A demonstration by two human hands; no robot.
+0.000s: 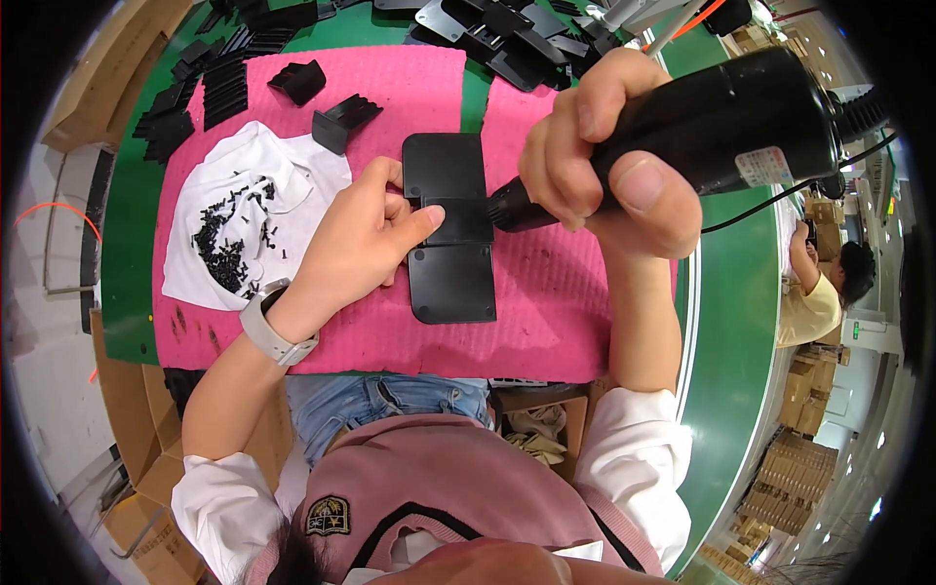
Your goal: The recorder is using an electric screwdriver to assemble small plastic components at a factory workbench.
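Note:
My right hand point(614, 161) is wrapped round a black electric screwdriver point(717, 117), its nose pointing left toward a flat black plastic part point(448, 283). Whether the bit touches the part cannot be made out. With thumb on top and fingers at its left edge, my left hand point(375, 229) grips the part, which has two rounded plates joined by a middle piece point(463, 219). Left of this hand, many small black screws point(224, 249) lie on a crumpled white cloth point(302, 161).
A pink foam mat point(390, 88) covers part of the green table point(132, 292). Two loose black brackets point(297, 83) lie on its far side. Piles of black parts point(497, 34) fill the table's back. A cable trails from the screwdriver. At far right another person point(824, 292) sits near stacked cartons point(790, 478).

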